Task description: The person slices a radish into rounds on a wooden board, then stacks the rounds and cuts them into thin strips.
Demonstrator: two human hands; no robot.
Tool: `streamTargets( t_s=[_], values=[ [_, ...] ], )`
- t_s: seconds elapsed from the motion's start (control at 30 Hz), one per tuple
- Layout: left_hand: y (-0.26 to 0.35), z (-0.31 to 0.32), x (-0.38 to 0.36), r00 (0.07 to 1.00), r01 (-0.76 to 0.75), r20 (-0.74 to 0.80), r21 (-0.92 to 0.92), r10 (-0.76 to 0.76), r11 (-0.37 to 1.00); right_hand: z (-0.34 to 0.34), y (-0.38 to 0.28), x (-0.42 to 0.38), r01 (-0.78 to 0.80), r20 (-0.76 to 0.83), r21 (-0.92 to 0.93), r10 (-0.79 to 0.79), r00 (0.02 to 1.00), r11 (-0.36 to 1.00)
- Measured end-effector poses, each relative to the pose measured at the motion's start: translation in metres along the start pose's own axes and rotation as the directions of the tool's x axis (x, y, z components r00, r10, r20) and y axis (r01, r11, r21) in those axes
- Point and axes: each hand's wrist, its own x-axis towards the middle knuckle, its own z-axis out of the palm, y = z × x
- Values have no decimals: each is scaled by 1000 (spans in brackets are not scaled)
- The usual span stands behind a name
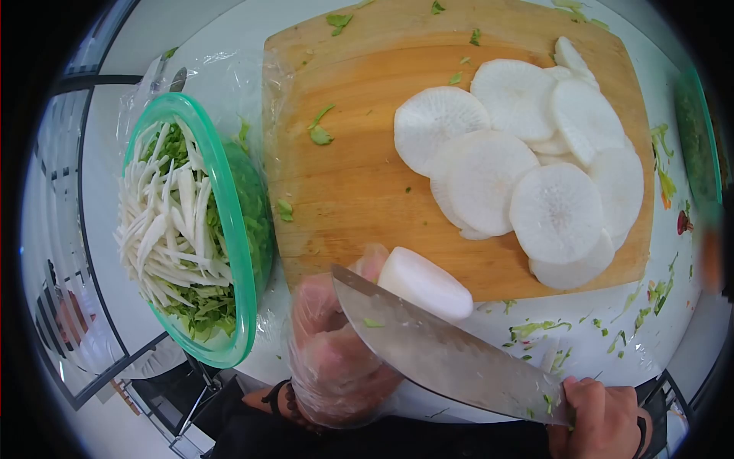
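Note:
My left hand (340,348), in a clear plastic glove, has its fingers curled at the left end of a peeled white radish piece (425,283) on the near edge of the wooden cutting board (344,176). The bare right hand (604,417) grips the handle end of a large knife (451,352). Its broad blade slants up to the left, between the radish piece and me, and partly covers my left fingers. Bits of green stick to the steel. Round white radish slices (556,214) lie overlapping on the right half of the board.
Left of the board stands a green-rimmed bowl (237,252) with white shreds (172,222) and chopped greens. Another green-rimmed container (699,138) is at the far right. Vegetable scraps (535,329) litter the white table around the board. Clear plastic film lies behind the bowl.

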Motion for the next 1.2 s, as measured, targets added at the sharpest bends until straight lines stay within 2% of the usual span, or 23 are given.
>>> streamTargets(
  t_s=[0.13, 0.23, 0.33, 0.4, 0.5, 0.6, 0.67, 0.77, 0.83, 1.0, 1.1, 1.2],
  values=[
    [-5, -2, -1, 997, -72, 2, -1, 72, 997, -5, -2, 5, -27, 39, 18, 26, 999, 999],
    [-16, 4, -3, 981, -151, -118, 9, 151, 988, -8, -8, 18, -35, 12, 28, 34, 999, 999],
    [-17, -8, -7, 986, -134, -100, 26, 136, 991, -6, -12, 33, -58, -19, 36, 59, 998, 998],
    [-17, -15, -8, 988, -124, -90, 37, 127, 992, -8, -12, 39, -64, 14, 79, 63, 998, 995],
    [-11, 5, 3, 981, -165, -125, -133, 148, 977, -10, -11, 34, -77, 36, 77, 74, 997, 994],
    [-4, 16, 7, 979, -133, -183, -231, 91, 964, -13, -7, 27, -88, 63, 67, 84, 994, 994],
    [-4, 13, 4, 980, -105, -188, -198, 68, 975, -16, -8, 27, -90, 77, 18, 89, 993, 996],
    [-4, 6, -1, 983, -65, -178, -131, 41, 989, -13, -10, 40, -122, 101, 85, 113, 988, 989],
    [-4, 5, -3, 983, -51, -181, -107, 31, 993, -12, -11, 50, -134, 112, 61, 126, 986, 989],
    [-3, 3, -4, 982, -17, -191, -83, 1, 996, -4, -12, 51, -92, 57, 10, 91, 994, 996],
    [-1, 1, -6, 980, 0, -198, -80, -16, 997, -8, -14, 42, -90, 90, -92, 98, 991, 992],
    [0, 0, -7, 978, 16, -204, -72, -31, 997, -2, -15, 43, -91, 28, -52, 93, 995, 994]
  ],
)
